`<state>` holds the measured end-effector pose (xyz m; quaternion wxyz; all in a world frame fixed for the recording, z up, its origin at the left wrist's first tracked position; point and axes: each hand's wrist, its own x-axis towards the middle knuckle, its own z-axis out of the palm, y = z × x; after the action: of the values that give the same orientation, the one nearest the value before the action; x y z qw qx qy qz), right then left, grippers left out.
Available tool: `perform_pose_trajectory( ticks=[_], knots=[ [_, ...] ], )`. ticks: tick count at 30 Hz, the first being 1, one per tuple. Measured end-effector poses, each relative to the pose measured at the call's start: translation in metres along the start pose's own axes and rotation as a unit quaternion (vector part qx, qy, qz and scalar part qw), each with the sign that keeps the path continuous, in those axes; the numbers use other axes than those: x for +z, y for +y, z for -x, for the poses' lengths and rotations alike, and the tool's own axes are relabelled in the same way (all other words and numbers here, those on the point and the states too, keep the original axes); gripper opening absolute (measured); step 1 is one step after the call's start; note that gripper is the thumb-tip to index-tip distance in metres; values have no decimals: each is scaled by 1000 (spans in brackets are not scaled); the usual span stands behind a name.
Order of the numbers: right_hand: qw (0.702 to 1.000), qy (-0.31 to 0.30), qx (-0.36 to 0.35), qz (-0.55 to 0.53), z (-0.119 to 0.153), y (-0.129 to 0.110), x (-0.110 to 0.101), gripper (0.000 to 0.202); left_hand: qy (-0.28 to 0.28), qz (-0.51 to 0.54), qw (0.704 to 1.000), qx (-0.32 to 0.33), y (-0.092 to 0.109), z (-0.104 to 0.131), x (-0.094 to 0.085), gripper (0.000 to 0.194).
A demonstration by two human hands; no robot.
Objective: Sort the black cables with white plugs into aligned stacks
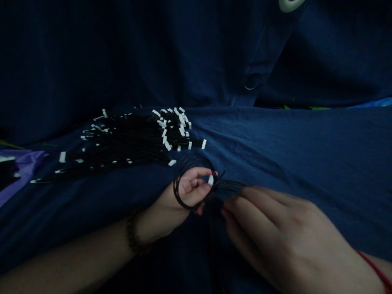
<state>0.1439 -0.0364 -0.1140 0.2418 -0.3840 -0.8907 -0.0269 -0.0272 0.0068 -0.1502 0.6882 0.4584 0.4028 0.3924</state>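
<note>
A looped black cable (180,201) circles the fingers of my left hand (193,188), which are pinched on it beside a small white connector (210,180). Strands of the cable run right toward my right hand (269,224). That hand is closed, its thumb and fingertips pressed together near the dark strands just right of the loop. What exactly its fingers grip is dark and partly hidden. Behind my left hand lies a pile of black cables (131,139) with many white connectors at their ends.
Dark blue cloth (290,155) covers the surface and rises behind it. A purple bag (29,165) holding something dark lies at the left edge. A pale ring (290,4) shows at the top, right of centre.
</note>
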Motion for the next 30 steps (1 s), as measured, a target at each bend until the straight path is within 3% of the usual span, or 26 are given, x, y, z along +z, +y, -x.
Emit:
perform_pose_trajectory(
  ticks=[4,6,13,23,28,30],
  knots=[
    [969,-172,128,-124,-1,-5,19,19,4,-37,999,-5,-2,-3,0,32],
    [953,-205,160,-155,-3,-5,26,22,1,-44,999,0,-3,-3,-1,32],
    [934,-210,185,-222,-10,2,22,23,-22,-47,999,11,-9,-2,-8,31],
    [889,-238,239,-309,-16,15,10,22,-6,10,1000,9,-8,-3,-8,32],
    [926,-198,194,-258,-20,6,15,19,5,3,1000,-2,-6,-2,-6,34],
    [924,-195,197,-262,-23,4,17,20,13,4,1000,-3,-5,-2,-6,35]
  ],
)
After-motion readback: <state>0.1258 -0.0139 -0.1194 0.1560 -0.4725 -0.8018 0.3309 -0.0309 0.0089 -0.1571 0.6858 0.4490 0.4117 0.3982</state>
